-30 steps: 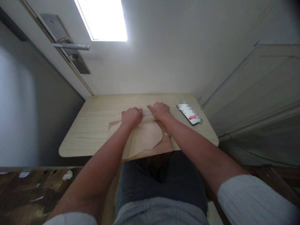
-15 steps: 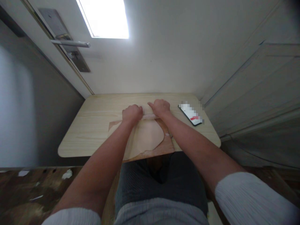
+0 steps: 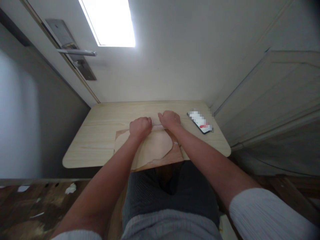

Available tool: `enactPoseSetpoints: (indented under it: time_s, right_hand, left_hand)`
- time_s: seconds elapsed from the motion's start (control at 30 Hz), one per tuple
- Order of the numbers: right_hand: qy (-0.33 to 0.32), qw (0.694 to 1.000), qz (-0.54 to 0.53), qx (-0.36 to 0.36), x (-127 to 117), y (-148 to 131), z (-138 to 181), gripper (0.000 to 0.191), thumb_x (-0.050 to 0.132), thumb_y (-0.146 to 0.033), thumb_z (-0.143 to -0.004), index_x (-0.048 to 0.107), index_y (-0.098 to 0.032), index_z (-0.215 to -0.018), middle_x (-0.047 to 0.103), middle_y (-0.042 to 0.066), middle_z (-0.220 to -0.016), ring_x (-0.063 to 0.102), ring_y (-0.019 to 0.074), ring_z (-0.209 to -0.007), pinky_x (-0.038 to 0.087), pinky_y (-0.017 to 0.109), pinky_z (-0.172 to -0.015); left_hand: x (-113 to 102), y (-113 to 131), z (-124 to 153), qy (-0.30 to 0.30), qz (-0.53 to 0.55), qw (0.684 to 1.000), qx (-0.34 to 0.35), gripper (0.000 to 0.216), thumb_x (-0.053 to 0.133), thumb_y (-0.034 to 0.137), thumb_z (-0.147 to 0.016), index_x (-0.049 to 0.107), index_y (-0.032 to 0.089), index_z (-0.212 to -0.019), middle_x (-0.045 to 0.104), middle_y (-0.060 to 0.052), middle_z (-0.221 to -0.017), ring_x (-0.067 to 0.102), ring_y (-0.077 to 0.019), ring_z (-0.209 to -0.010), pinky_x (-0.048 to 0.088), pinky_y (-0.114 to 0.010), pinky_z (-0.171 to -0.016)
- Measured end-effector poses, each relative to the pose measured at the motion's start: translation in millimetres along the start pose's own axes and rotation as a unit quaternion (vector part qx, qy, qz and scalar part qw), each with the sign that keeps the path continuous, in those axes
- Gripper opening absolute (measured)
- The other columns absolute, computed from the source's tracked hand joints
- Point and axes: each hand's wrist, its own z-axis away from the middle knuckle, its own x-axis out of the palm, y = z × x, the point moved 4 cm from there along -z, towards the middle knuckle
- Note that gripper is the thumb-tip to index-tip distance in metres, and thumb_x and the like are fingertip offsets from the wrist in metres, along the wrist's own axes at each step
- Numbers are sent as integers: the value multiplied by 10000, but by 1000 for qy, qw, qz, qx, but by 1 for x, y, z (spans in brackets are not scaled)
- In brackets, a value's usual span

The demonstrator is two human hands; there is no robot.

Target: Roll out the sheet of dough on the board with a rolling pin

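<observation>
A broad, flat sheet of pale dough (image 3: 152, 146) lies on a reddish-brown wooden board (image 3: 175, 154), its left part hidden under my forearm. Across the far edge of the dough sits a pale rolling pin (image 3: 157, 127), of which only a short middle stretch shows. My left hand (image 3: 140, 127) is closed round the pin's left part. On the other side my right hand (image 3: 170, 119) grips the pin too, its thumb pointing inward to the left. Both hands cover the pin's ends.
The board rests at the front edge of a light wood-grain table (image 3: 90, 133). A phone (image 3: 200, 122) lies at the table's right. Behind stands a white door with a metal handle (image 3: 77, 52). Paper scraps (image 3: 71, 188) litter the floor at left.
The whole view has shifted slightly. Both hands remain on the rolling pin near the far edge of the dough, with little visible movement relative to the board.
</observation>
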Motion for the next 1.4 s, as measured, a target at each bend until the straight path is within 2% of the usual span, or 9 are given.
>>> enactPoseSetpoints:
  time_s: [0.23, 0.63, 0.77, 0.87, 1.1, 1.27, 1.4]
  right_hand:
    - [42, 999, 6, -4, -3, 4, 26, 443, 347, -362, -991, 706, -154, -1144, 676, 176, -1175, 617, 287, -1070, 477, 391, -880]
    - [77, 997, 7, -5, -1, 8, 67, 397, 344, -356, -998, 675, -179, -1129, 639, 154, -1201, 545, 291, -1120, 431, 426, -893]
    - [117, 993, 7, -32, 0, 9, 83, 407, 316, -374, -1020, 669, -198, -1121, 657, 123, -1184, 545, 285, -1104, 393, 438, -907]
    - [138, 989, -1, -49, 0, 11, 95, 420, 298, -400, -1035, 635, -215, -1202, 649, 104, -1239, 534, 282, -1123, 364, 448, -936]
    - [126, 988, -4, -89, 3, 19, 126, 445, 308, -430, -1036, 550, -208, -1336, 573, 117, -1395, 487, 292, -1220, 324, 467, -1004]
    - [133, 984, -15, -115, 7, 29, 163, 499, 335, -415, -1035, 451, -154, -1443, 511, 149, -1471, 398, 299, -1355, 226, 514, -1112]
    - [125, 984, -46, -118, 7, 35, 182, 465, 342, -386, -1036, 492, -155, -1410, 512, 145, -1475, 382, 283, -1386, 204, 545, -1130]
  left_hand:
    - [-6, 6, 28, 57, -18, 997, 45, 478, 220, 378, -998, 647, 183, -1089, 681, -151, -1126, 606, -318, -1073, 455, -467, -874]
    - [-10, 13, 68, 127, -21, 990, 66, 446, 244, 382, -1010, 639, 201, -1112, 672, -127, -1141, 570, -312, -1085, 407, -471, -891]
    - [-8, 15, 83, 142, 3, 986, 86, 471, 228, 374, -1018, 625, 230, -1227, 644, -103, -1310, 544, -300, -1186, 379, -496, -974]
    - [-6, 15, 94, 149, 19, 985, 82, 515, 204, 384, -1026, 536, 225, -1386, 567, -85, -1445, 480, -287, -1306, 349, -508, -1049]
    - [0, 16, 129, 148, 47, 984, 87, 541, 218, 428, -1033, 478, 195, -1447, 558, -103, -1458, 453, -271, -1374, 272, -570, -1142]
    - [-1, 20, 166, 154, 60, 981, 103, 519, 298, 439, -1023, 459, 212, -1461, 525, -117, -1486, 424, -278, -1412, 237, -582, -1169]
    - [-4, 21, 182, 164, 81, 977, 111, 469, 365, 431, -1013, 499, 220, -1409, 557, -125, -1455, 439, -281, -1399, 205, -589, -1180]
